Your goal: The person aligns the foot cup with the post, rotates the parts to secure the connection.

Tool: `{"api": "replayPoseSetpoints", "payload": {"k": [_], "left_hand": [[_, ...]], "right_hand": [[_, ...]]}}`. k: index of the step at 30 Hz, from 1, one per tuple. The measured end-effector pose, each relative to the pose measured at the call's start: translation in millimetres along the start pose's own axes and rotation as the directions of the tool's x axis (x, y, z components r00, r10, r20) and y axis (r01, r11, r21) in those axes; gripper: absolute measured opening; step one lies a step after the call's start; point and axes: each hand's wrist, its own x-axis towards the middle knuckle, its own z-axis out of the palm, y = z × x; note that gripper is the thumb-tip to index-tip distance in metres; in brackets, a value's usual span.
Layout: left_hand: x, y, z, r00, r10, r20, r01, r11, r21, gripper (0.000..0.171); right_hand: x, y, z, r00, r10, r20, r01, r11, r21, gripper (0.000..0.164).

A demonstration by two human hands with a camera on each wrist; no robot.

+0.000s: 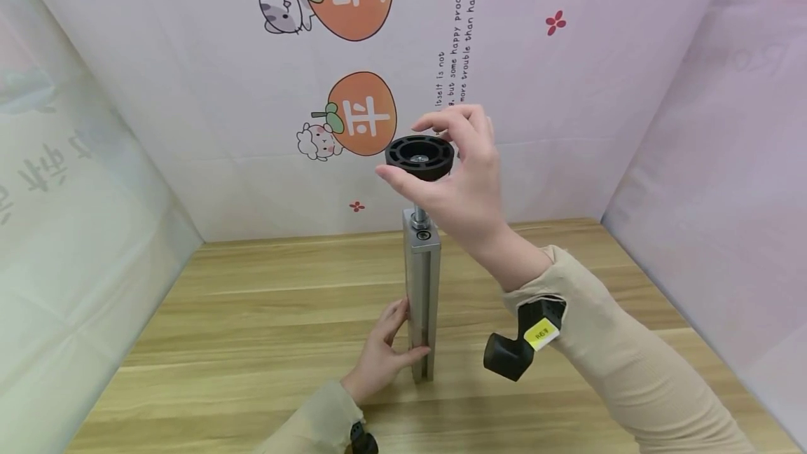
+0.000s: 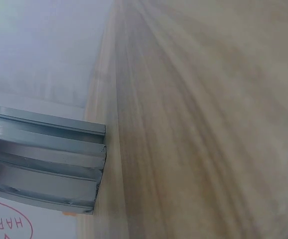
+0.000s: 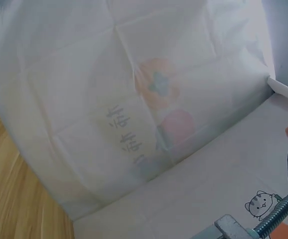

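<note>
A silver aluminium profile (image 1: 422, 300) stands upright on the wood table, its grooved lower end (image 2: 84, 164) right at the wood in the left wrist view. My left hand (image 1: 381, 356) grips it low down, thumb across the front and fingers on the left side. From the profile's top end rises a threaded rod (image 3: 282, 206) with a nut at its base. The rod carries a round black levelling foot (image 1: 419, 168) with slots and a screw head in its middle. My right hand (image 1: 466, 174) holds this foot by its rim, thumb in front and fingers curved behind.
Wood-grain table (image 1: 265, 328) lies under the work. White printed cloth (image 1: 221, 90) hangs behind it, and more cloth (image 1: 712, 160) closes in both sides. Black wrist devices (image 1: 511, 356) sit on both sleeves.
</note>
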Motion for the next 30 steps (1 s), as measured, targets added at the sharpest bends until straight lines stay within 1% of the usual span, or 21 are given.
{"api": "replayPoseSetpoints", "payload": {"k": [2,5,6,8,10,11,12,14,16,17,18,20,22,24,25,26,28,30], "left_hand": [[-0.3,-0.5,0.3,1.0,0.008,0.0,-0.008,1.0,0.002,0.087],[-0.2,-1.4,0.4,1.0,0.019,0.0,-0.019,1.0,0.009,0.088],[0.0,-1.7,0.4,1.0,0.023,0.001,-0.023,1.0,0.013,0.088],[0.3,-2.4,0.1,0.999,0.032,0.003,-0.032,0.999,0.02,0.088],[0.4,-2.7,0.0,1.0,0.023,0.007,-0.023,1.0,0.015,0.089],[0.5,-2.9,0.0,0.999,0.032,0.007,-0.032,0.999,0.018,0.089],[0.2,-3.5,0.0,0.999,0.039,0.008,-0.039,0.999,0.021,0.089],[-0.4,-4.4,0.1,0.999,0.044,0.009,-0.044,0.999,0.018,0.091],[-0.6,-5.1,0.1,0.999,0.047,0.007,-0.047,0.999,0.018,0.092],[-0.5,-5.6,0.2,0.998,0.058,0.005,-0.058,0.998,0.023,0.092],[-0.5,-6.0,0.3,0.999,0.054,0.004,-0.054,0.998,0.025,0.092],[-0.1,-5.7,0.4,0.999,0.047,0.001,-0.047,0.999,0.026,0.092],[0.4,-5.2,0.6,0.999,0.046,-0.003,-0.046,0.999,0.027,0.092],[0.6,-4.7,0.5,0.999,0.042,-0.005,-0.042,0.999,0.022,0.093],[0.9,-4.2,0.4,0.999,0.04,-0.005,-0.039,0.999,0.018,0.093],[0.9,-4.0,0.3,0.999,0.04,-0.006,-0.04,0.999,0.018,0.093],[0.9,-3.8,0.1,0.999,0.043,-0.005,-0.042,0.999,0.021,0.092],[0.8,-3.9,-0.1,0.999,0.043,-0.005,-0.043,0.999,0.022,0.091]], "right_hand": [[-1,3,-1,1.0,-0.002,-0.01,0.002,0.999,0.043,0.043],[-4,9,-3,1.0,0.019,-0.014,-0.016,0.983,0.183,0.042],[-4,10,-3,0.999,0.036,-0.012,-0.032,0.97,0.24,0.041],[-4,14,-3,0.996,0.092,0.003,-0.087,0.926,0.368,0.036],[-2,17,-4,0.985,0.16,0.059,-0.168,0.853,0.495,0.029],[-1,18,-4,0.976,0.19,0.101,-0.215,0.807,0.551,0.027],[0,21,-4,0.965,0.211,0.153,-0.261,0.754,0.602,0.025],[0,27,-4,0.941,0.214,0.263,-0.338,0.644,0.686,0.023],[0,34,-4,0.916,0.168,0.365,-0.395,0.536,0.746,0.021],[-1,38,-4,0.907,0.132,0.4,-0.411,0.489,0.769,0.022],[-1,42,-4,0.897,0.094,0.432,-0.426,0.441,0.79,0.026],[-1,47,-3,0.878,0.019,0.478,-0.455,0.341,0.823,0.035],[1,51,-3,0.856,-0.049,0.514,-0.488,0.251,0.836,0.041],[2,54,-2,0.837,-0.096,0.538,-0.519,0.167,0.838,0.045],[2,55,-2,0.831,-0.114,0.545,-0.531,0.129,0.837,0.045],[3,55,-1,0.827,-0.127,0.548,-0.539,0.104,0.836,0.046],[4,55,0,0.821,-0.145,0.552,-0.547,0.071,0.834,0.046],[4,54,2,0.822,-0.162,0.545,-0.545,0.051,0.837,0.045]]}}
